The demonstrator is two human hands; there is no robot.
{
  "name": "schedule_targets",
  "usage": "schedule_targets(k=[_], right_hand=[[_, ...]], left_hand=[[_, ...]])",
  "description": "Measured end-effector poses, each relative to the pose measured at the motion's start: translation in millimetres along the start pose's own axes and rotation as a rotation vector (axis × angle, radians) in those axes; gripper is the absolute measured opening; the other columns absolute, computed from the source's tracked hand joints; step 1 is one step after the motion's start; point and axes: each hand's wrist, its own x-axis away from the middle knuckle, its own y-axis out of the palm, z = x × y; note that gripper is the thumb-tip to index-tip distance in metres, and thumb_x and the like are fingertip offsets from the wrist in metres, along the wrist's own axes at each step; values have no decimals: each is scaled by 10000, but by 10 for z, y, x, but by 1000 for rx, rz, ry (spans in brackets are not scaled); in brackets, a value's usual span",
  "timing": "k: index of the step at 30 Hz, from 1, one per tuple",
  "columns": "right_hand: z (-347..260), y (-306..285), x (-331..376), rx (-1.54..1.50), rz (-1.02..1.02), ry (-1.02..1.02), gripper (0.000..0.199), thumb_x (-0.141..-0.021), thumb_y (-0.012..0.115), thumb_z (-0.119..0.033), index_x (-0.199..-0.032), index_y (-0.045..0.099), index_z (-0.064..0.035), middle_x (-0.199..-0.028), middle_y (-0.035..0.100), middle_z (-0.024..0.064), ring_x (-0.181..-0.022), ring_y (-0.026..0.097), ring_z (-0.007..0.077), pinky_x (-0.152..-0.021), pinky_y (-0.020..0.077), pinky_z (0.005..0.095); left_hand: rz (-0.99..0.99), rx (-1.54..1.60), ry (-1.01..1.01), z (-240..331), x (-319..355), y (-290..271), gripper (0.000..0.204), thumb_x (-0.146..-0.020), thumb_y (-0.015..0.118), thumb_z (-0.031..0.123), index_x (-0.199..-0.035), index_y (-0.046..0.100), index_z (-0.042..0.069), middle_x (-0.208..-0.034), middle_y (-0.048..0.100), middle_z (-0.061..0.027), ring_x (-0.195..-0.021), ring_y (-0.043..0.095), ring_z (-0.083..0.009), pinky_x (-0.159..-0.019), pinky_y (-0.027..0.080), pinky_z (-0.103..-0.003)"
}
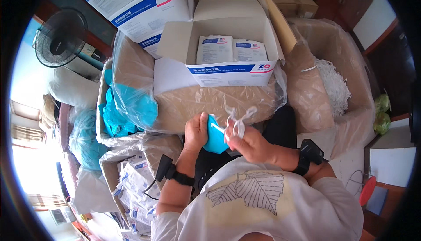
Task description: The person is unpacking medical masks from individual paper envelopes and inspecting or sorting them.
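My left hand [195, 132] grips the left edge of a folded blue face mask [215, 141] in front of my body. Its thumb points up along the edge. Just to the right, my right hand [252, 144] is closed on a small bunch of white elastic loops [238, 122]. Some loops stick up above its fingers. A white strand runs from that hand across the mask's upper face. Whether the strand is fixed to the mask, I cannot tell.
Ahead, an open white carton [210, 79] holds white packets [214, 50]. At left lie blue masks [131, 109], with a box of white packets [136, 184] below. A box at right holds a white elastic heap [332, 87]. A fan [60, 39] stands far left.
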Motion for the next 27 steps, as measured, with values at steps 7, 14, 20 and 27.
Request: schedule_targets(k=[7, 14, 20, 27], right_hand=[[-378, -494, 363, -182, -163, -78, 129, -800, 566, -154, -754, 501, -52, -729, 531, 67, -681, 529, 198, -610, 412, 309], [13, -770, -136, -69, 324, 236, 362, -942, 355, -255, -712, 505, -18, -739, 538, 59, -675, 507, 127, -640, 429, 266], [121, -168, -533, 150, 160, 27, 209, -893, 450, -177, -910, 570, -7, -886, 577, 97, -788, 556, 196, -725, 431, 306], [231, 307, -572, 660, 117, -177, 200, -771, 549, -142, -943, 553, -41, -946, 513, 134, -876, 498, 318, -749, 390, 411]], left_hand=[[562, 261, -303, -1114, -69, -727, 386, -901, 412, 355, -804, 572, 18, -675, 574, -91, -620, 564, -224, -587, 456, -350], [-423, 1777, 139, -529, -272, -642, 329, -917, 350, 378, -747, 485, 131, -972, 568, -68, -930, 525, -196, -859, 400, -409], [-121, 1846, -174, 286, -150, -260, 361, -921, 311, 387, -683, 451, 154, -1235, 460, -134, -1202, 369, -307, -980, 289, -500], [-83, 1722, 104, 300, -154, -31, 284, -922, 367, 290, -824, 582, 132, -1068, 533, -87, -1307, 139, -321, -1080, 45, -504]])
